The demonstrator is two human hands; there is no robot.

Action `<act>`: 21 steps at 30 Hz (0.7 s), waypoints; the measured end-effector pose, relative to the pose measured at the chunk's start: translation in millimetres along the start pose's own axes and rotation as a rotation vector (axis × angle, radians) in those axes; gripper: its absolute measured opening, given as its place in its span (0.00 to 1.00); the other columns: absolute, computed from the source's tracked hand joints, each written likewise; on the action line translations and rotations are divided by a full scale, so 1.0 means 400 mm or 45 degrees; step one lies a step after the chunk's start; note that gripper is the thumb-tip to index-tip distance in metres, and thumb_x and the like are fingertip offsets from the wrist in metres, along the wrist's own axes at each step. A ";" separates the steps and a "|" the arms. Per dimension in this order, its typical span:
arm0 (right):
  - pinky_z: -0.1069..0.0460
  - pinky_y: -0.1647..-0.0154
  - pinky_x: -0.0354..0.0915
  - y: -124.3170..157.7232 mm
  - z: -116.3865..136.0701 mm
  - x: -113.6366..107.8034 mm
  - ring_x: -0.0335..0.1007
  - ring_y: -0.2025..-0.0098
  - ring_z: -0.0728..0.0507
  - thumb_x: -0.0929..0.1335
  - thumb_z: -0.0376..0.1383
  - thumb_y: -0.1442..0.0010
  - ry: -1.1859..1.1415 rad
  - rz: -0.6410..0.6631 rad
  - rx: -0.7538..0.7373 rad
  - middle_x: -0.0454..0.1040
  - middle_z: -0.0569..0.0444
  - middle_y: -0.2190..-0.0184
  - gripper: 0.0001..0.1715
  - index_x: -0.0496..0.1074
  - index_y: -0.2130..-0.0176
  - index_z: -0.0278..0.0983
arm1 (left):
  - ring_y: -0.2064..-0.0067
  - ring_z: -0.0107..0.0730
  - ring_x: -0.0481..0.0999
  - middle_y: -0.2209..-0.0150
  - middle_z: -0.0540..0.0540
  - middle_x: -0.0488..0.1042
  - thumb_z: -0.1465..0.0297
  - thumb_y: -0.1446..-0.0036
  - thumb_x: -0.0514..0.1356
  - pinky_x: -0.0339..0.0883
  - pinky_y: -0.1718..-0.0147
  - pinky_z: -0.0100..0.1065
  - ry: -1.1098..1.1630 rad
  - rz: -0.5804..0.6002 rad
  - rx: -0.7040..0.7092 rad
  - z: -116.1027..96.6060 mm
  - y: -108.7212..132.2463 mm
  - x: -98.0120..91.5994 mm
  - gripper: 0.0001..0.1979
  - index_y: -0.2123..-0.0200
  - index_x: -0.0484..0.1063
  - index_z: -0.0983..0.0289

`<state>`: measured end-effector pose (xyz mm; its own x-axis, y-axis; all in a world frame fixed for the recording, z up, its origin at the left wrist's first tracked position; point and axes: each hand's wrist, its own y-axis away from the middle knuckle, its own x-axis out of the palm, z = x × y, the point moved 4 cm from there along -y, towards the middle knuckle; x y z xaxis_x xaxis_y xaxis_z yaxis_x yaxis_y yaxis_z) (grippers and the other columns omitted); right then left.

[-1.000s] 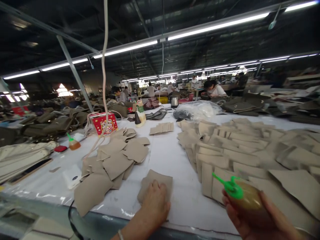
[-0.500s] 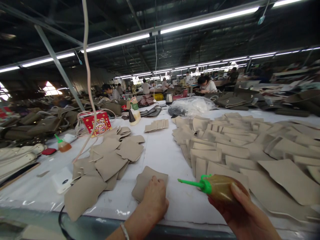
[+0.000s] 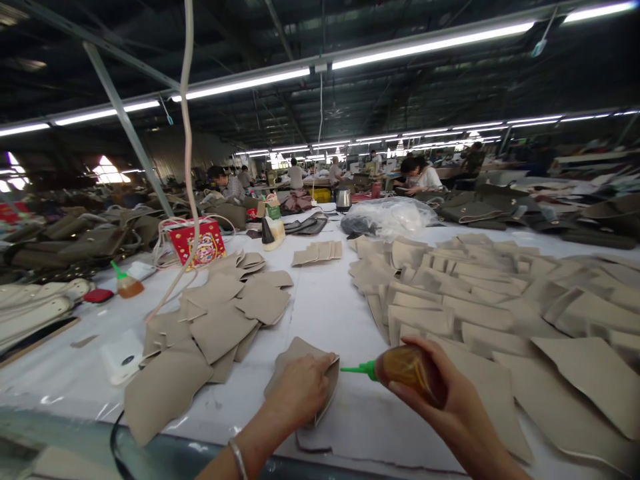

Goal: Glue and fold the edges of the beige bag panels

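Observation:
My left hand (image 3: 299, 390), with a bangle at the wrist, is closed on a beige leather-like piece (image 3: 295, 353) near the table's front edge. The piece's right side is bent up off the table, and my fingers are at that edge. In my right hand (image 3: 445, 393) is a squeeze bottle (image 3: 413, 373) of amber liquid, lying sideways in the grip. Its green nozzle (image 3: 357, 369) points left, with the tip close to the raised edge of the piece. Whether the tip touches it, I cannot tell.
Beige pieces lie in a loose heap (image 3: 220, 320) on the left and in overlapping rows (image 3: 480, 293) on the right. A second green-nozzled bottle (image 3: 129, 285), a red bag (image 3: 200, 241) and a hanging cable (image 3: 189, 133) are at left. Clear plastic (image 3: 393, 217) lies farther back.
My right hand has brought the bottle left, its nozzle tip now beside the piece. My left hand has shifted to the piece's right edge, which now stands raised.

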<state>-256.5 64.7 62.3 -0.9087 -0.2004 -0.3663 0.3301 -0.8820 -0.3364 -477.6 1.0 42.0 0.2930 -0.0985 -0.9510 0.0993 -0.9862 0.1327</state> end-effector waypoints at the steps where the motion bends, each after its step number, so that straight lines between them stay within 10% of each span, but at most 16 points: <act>1: 0.45 0.54 0.67 -0.006 -0.005 0.010 0.72 0.56 0.37 0.72 0.48 0.47 0.051 0.039 -0.029 0.73 0.50 0.55 0.30 0.64 0.49 0.40 | 0.55 0.44 0.76 0.55 0.58 0.77 0.74 0.45 0.47 0.67 0.54 0.41 0.006 -0.002 -0.001 -0.002 -0.001 0.000 0.29 0.41 0.66 0.55; 21: 0.46 0.56 0.68 -0.039 -0.048 0.040 0.73 0.57 0.38 0.70 0.47 0.43 0.312 0.141 -0.232 0.73 0.51 0.55 0.25 0.64 0.49 0.43 | 0.60 0.45 0.76 0.61 0.59 0.75 0.71 0.45 0.48 0.67 0.60 0.42 -0.011 -0.002 -0.053 -0.001 -0.002 0.016 0.26 0.43 0.67 0.51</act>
<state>-271.1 83.6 45.0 -0.7833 -0.1630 -0.5999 0.4841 -0.7654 -0.4241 -475.3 1.4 36.0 0.2849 -0.0979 -0.9536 0.1391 -0.9800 0.1422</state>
